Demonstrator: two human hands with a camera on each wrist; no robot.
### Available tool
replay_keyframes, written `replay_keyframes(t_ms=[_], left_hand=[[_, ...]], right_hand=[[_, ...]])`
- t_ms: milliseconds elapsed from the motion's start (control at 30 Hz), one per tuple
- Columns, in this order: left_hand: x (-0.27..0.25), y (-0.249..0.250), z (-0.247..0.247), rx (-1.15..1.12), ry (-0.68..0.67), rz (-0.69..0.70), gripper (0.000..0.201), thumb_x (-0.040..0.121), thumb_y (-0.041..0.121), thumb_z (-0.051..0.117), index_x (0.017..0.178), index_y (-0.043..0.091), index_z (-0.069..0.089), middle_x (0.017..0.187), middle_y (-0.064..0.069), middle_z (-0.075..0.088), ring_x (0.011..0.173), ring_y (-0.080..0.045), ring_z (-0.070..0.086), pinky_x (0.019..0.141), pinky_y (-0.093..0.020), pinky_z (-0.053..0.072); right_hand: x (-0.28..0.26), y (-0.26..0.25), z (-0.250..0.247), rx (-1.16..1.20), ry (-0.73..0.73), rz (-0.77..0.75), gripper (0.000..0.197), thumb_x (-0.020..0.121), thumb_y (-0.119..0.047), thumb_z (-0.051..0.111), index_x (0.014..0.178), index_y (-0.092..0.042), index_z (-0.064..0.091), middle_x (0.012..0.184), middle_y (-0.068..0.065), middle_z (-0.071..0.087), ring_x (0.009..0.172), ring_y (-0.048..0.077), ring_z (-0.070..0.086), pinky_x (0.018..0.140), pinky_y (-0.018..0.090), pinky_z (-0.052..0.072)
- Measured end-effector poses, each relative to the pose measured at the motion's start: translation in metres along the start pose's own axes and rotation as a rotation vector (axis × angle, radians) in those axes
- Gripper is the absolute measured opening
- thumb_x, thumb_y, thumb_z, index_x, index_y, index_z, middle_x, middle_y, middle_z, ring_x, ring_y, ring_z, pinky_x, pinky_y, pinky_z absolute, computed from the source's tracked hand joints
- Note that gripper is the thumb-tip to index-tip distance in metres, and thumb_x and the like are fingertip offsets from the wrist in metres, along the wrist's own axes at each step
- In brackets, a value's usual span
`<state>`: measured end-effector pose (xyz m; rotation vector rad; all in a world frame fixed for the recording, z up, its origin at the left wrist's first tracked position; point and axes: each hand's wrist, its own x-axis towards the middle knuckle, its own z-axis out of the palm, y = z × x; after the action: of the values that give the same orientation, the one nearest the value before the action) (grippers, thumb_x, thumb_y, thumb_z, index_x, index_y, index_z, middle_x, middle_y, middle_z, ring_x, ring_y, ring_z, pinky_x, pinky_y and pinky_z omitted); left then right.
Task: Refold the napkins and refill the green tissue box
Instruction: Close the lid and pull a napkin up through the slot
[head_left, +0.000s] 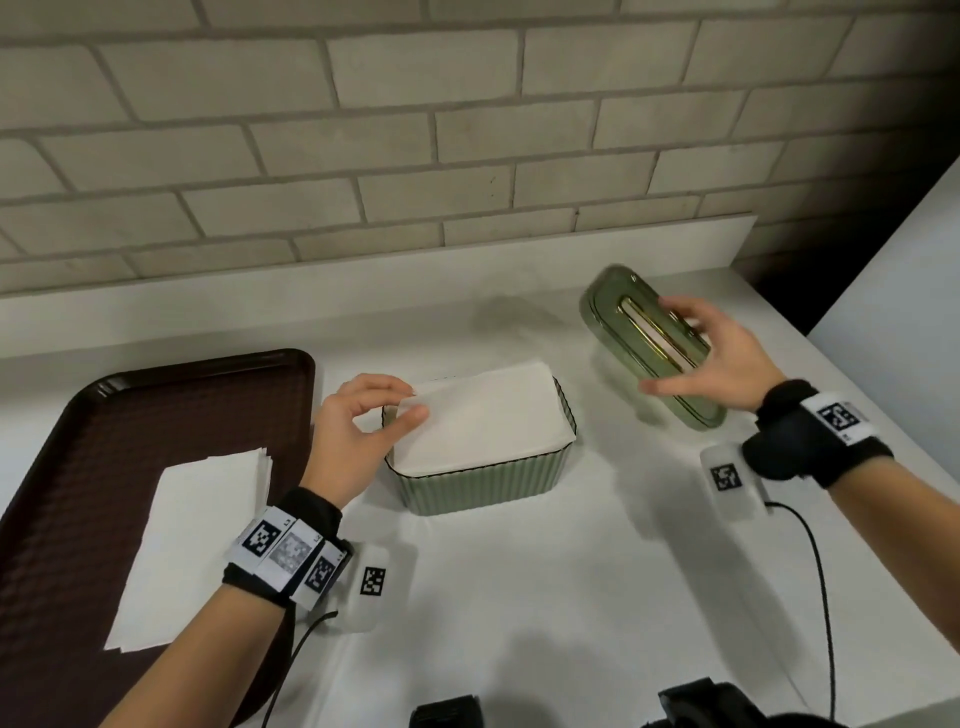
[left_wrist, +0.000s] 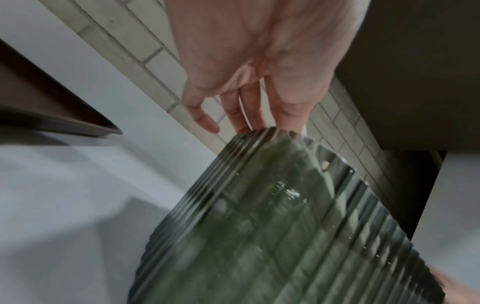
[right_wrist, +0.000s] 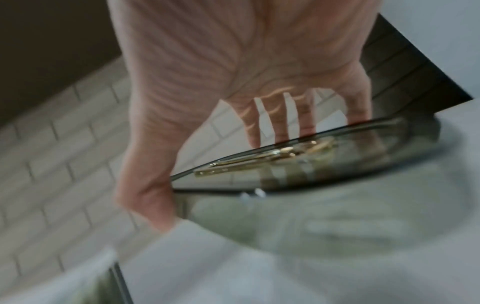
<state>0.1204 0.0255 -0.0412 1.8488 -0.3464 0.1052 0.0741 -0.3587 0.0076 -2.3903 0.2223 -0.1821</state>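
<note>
Green and ribbed, the tissue box (head_left: 483, 480) stands near the middle of the tabletop (head_left: 545, 582), lid off and filled to the rim with folded white napkins (head_left: 488, 415), whose left corner the left hand (head_left: 358, 436) pinches between thumb and fingertips, probably to square the stack so the lid can seat. Toward the right edge, the right hand (head_left: 727, 358) curls round the green lid (head_left: 639, 332), tilted and seemingly clear of the tabletop, though blur makes that uncertain. More folded napkins (head_left: 192, 540) wait on the brown tray (head_left: 67, 467) at the left edge.
</note>
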Motion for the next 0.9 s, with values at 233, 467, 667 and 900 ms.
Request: replay_keyframes(t_ms=[233, 467, 667, 900], left_hand=[[0.001, -0.010, 0.001, -0.031, -0.001, -0.085, 0.018, 0.073, 0.010, 0.081, 0.085, 0.022, 0.074, 0.128, 0.004, 0.055, 0.119, -0.003, 0.049, 0.098, -0.031, 0.038], [-0.005, -0.021, 0.003, -0.196, -0.023, -0.176, 0.031, 0.055, 0.044, 0.079, 0.085, 0.043, 0.077, 0.135, 0.002, 0.052, 0.127, -0.017, 0.049, 0.108, -0.055, 0.038], [-0.010, -0.033, 0.001, -0.287, -0.073, -0.232, 0.025, 0.071, 0.017, 0.079, 0.092, 0.031, 0.079, 0.138, 0.001, 0.052, 0.129, -0.010, 0.047, 0.111, -0.048, 0.036], [-0.006, -0.044, 0.006, -0.319, -0.066, -0.227, 0.029, 0.080, -0.005, 0.069, 0.105, 0.008, 0.073, 0.139, -0.008, 0.052, 0.132, -0.014, 0.045, 0.103, -0.027, 0.045]], right_hand=[[0.002, -0.113, 0.046, -0.139, -0.431, -0.531, 0.098, 0.045, -0.051, 0.083, 0.134, -0.042, 0.042, 0.139, -0.014, 0.043, 0.130, 0.012, 0.038, 0.109, 0.039, 0.032], [0.013, -0.127, 0.086, -0.309, -0.623, -0.544, 0.105, 0.045, -0.044, 0.091, 0.136, -0.045, 0.037, 0.143, -0.015, 0.035, 0.131, 0.015, 0.029, 0.107, 0.051, 0.026], [0.003, -0.118, 0.086, -0.308, -0.550, -0.458, 0.109, 0.046, -0.047, 0.091, 0.139, -0.046, 0.034, 0.135, -0.014, 0.034, 0.123, 0.013, 0.028, 0.100, 0.042, 0.028], [-0.004, -0.104, 0.091, -0.288, -0.533, -0.454, 0.112, 0.044, -0.045, 0.090, 0.138, -0.053, 0.031, 0.135, -0.024, 0.030, 0.123, 0.010, 0.026, 0.095, 0.036, 0.024]])
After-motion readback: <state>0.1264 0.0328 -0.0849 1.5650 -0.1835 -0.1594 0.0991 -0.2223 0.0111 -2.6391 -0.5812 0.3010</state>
